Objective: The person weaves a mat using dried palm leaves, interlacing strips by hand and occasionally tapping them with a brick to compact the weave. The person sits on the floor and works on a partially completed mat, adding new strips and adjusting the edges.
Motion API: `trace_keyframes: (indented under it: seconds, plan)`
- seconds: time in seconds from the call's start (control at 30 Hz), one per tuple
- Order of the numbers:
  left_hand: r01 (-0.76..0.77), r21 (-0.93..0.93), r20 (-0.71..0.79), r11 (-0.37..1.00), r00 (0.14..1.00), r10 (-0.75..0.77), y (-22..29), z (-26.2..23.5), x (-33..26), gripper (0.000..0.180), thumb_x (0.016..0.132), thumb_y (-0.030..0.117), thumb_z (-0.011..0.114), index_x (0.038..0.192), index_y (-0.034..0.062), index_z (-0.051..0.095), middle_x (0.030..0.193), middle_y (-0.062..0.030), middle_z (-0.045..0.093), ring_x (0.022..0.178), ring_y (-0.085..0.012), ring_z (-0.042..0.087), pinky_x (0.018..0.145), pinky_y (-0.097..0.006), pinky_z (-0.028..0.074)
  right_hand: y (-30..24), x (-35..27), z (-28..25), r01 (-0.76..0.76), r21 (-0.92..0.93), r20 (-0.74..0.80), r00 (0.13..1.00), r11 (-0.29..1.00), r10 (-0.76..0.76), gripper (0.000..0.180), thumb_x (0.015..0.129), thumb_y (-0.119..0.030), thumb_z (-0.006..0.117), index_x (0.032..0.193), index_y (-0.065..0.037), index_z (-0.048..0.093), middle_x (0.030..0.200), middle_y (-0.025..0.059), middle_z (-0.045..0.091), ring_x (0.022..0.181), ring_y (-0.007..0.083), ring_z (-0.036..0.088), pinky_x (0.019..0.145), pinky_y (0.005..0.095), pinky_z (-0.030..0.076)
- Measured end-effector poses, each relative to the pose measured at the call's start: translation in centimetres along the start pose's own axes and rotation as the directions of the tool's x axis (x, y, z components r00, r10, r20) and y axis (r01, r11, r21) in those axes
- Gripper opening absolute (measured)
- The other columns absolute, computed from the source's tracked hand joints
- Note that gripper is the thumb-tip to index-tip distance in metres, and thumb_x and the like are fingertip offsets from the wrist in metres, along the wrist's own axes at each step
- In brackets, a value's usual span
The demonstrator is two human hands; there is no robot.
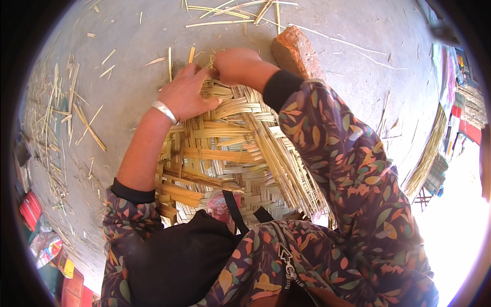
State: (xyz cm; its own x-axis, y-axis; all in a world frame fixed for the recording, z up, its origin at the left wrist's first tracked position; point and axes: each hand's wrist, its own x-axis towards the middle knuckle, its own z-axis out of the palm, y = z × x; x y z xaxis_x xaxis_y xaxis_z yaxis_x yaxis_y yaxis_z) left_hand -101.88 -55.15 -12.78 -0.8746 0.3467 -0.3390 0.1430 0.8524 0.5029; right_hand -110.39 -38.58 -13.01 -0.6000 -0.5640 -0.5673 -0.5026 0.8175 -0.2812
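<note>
Bright red and yellow packets (38, 233) lay crumpled at the left edge of the concrete floor (358, 30), well apart from the work. Bare floor stretched ahead, littered with loose bamboo slivers (61, 110) — a rough reddish brick (295, 50) sat just beyond. The woven bamboo mat (230, 148), flat strips in tight plaits, lay before the knees. The left hand (185, 93) pressed half-spread on its far edge; the right hand (236, 65) pinched a strip there.
</note>
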Motion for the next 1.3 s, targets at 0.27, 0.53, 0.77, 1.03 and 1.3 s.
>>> trace_keyframes:
  seconds: [0.27,0.53,0.77,1.03,1.3]
  plan:
    - [-0.130,-0.228,-0.442,0.965,0.897,0.016,-2.5,4.8,-1.0,0.037,0.094,0.029,0.064,0.122,0.0049,0.064,0.125,-0.0151,0.061,0.118,-0.0353,0.056,0.102,-0.042,0.046,2.8,-1.9,5.1,0.241,0.501,-0.445,0.895,0.831,0.009,0.011,0.086,-0.017,0.067,0.093,-0.008,0.067,0.094,0.0135,0.067,0.089,0.0328,0.064,0.080,0.0456,0.051]
    - [-0.164,0.004,-0.494,0.986,0.857,0.145,-1.2,5.5,-1.4,0.029,0.094,0.019,0.065,0.120,0.0091,0.069,0.123,-0.0114,0.062,0.116,-0.0324,0.057,0.099,-0.041,0.047,1.6,-3.9,8.5,0.312,0.285,-0.715,0.699,0.906,-0.016,0.014,0.086,-0.009,0.065,0.100,-0.009,0.067,0.100,0.0132,0.060,0.101,0.0361,0.056,0.090,0.0449,0.047]
    - [-0.118,0.133,-0.447,0.984,0.879,0.166,-0.1,5.1,-1.8,0.033,0.095,0.014,0.061,0.127,0.0092,0.066,0.128,-0.0096,0.060,0.123,-0.0317,0.053,0.104,-0.042,0.042,1.4,-6.5,7.8,0.365,0.458,-0.676,0.735,0.811,0.051,0.022,0.087,-0.013,0.062,0.107,-0.006,0.066,0.107,0.0155,0.062,0.107,0.0386,0.055,0.096,0.0480,0.045]
    - [-0.177,0.192,-0.391,0.965,0.888,0.240,-0.2,5.2,-1.7,0.033,0.092,0.011,0.062,0.124,0.0089,0.067,0.124,-0.0072,0.061,0.120,-0.0306,0.054,0.100,-0.043,0.044,0.3,-12.6,11.2,0.165,0.285,-0.566,0.824,0.944,0.027,0.047,0.093,-0.024,0.060,0.134,-0.002,0.055,0.146,0.0195,0.048,0.137,0.0378,0.042,0.116,0.0500,0.030]
    - [-0.196,0.158,-0.394,0.968,0.886,0.244,0.0,5.6,-1.7,0.034,0.093,0.015,0.062,0.126,0.0087,0.066,0.127,-0.0082,0.060,0.122,-0.0303,0.054,0.102,-0.043,0.043,-1.0,-11.2,14.1,0.101,0.035,-0.718,0.695,0.994,-0.045,0.047,0.088,-0.022,0.063,0.130,-0.001,0.058,0.145,0.0165,0.050,0.140,0.0344,0.040,0.118,0.0506,0.027]
